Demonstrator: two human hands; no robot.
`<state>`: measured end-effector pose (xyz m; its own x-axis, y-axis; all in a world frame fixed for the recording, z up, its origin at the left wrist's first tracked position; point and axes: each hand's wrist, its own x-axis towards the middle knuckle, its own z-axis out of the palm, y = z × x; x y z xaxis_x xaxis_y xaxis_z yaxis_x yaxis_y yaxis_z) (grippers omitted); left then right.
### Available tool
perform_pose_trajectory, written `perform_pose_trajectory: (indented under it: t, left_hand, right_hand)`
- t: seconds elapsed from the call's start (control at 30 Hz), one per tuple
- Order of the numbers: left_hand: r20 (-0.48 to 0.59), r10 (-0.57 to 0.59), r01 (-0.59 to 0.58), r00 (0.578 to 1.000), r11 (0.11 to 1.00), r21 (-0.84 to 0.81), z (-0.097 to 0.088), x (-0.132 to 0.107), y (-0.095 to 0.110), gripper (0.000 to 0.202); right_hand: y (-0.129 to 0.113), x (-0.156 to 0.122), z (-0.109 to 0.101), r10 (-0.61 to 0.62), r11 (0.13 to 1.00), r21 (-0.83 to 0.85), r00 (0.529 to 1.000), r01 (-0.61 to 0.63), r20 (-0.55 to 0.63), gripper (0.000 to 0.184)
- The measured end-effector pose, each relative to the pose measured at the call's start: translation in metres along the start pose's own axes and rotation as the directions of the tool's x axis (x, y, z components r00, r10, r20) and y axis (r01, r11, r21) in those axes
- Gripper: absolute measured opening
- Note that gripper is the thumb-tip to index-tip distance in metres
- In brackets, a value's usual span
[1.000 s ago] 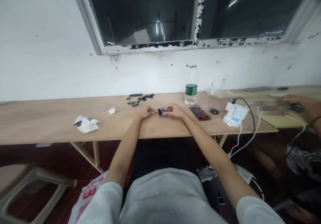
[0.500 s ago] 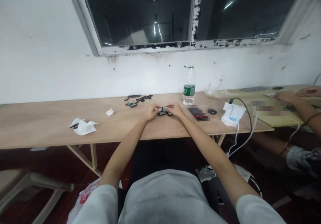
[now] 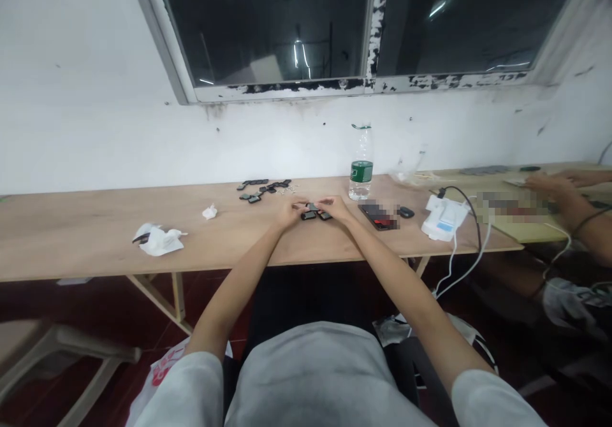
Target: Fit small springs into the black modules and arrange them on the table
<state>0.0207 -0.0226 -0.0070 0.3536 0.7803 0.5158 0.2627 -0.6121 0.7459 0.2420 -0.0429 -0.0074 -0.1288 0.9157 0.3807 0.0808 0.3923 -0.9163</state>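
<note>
On the wooden table in front of me, my left hand (image 3: 289, 213) and my right hand (image 3: 335, 209) come together, fingers closed at the tips. Between them they hold a small black piece with a grey-green face (image 3: 312, 207), partly covered by the fingers. Two similar black-framed pieces (image 3: 308, 216) lie right below it, close to the fingertips. Farther back, to the left of my hands, is a loose group of more such black pieces (image 3: 253, 198). Tiny light-coloured bits (image 3: 287, 190) are scattered beside that group.
A water bottle (image 3: 361, 171) stands behind my right hand. Right of it are a phone (image 3: 377, 215), a black mouse (image 3: 406, 212) and a white power strip (image 3: 444, 217) with cables. Crumpled tissues (image 3: 162, 241) lie left. A co-worker's hands (image 3: 549, 185) are at the far right.
My hands stay in nearly the same spot, and the held piece appears turned slightly between the fingers. The co-worker's arm at the right has shifted a little.
</note>
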Motion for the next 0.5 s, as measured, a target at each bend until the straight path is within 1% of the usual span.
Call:
perform_pose_trajectory:
  t: [0.07,0.13,0.2,0.27,0.33,0.37,0.43,0.5]
  left_hand:
    - [0.044,-0.064,0.069,0.997,0.989,-0.128,0.000,0.001,-0.004,0.052]
    - [0.094,-0.116,0.133,0.989,0.969,-0.206,0.000,0.002,-0.007,0.061]
    - [0.122,-0.148,0.173,0.981,0.958,-0.229,0.000,0.003,-0.010,0.059]
    - [0.128,-0.162,0.187,0.978,0.958,-0.217,0.001,0.003,-0.010,0.049]
    - [0.123,-0.146,0.164,0.982,0.974,-0.155,0.001,0.001,-0.006,0.041]
    - [0.121,-0.120,0.133,0.985,0.986,-0.103,0.001,0.000,-0.004,0.040]
    - [0.131,-0.042,0.039,0.991,0.999,0.021,0.000,-0.003,0.001,0.040]
    - [0.157,0.035,-0.055,0.987,0.991,0.124,-0.001,-0.005,0.005,0.040]
  right_hand:
    - [-0.002,-0.002,-0.001,-0.003,1.000,0.001,0.999,0.003,0.040,0.043]
    - [-0.002,-0.003,-0.001,-0.006,1.000,-0.012,0.997,0.007,0.076,0.046]
    - [-0.002,-0.004,0.000,-0.010,1.000,-0.019,0.995,0.012,0.103,0.047]
    - [0.000,-0.003,0.001,-0.008,1.000,-0.013,0.994,0.010,0.110,0.046]
    - [0.002,-0.002,0.002,-0.002,1.000,-0.018,0.995,0.003,0.102,0.044]
    - [0.003,-0.002,0.002,0.002,1.000,-0.025,0.995,0.001,0.101,0.043]
    - [0.005,-0.002,0.002,-0.004,0.999,-0.051,0.994,0.010,0.111,0.040]
    - [0.007,-0.001,0.002,-0.032,0.994,-0.095,0.991,0.045,0.131,0.034]
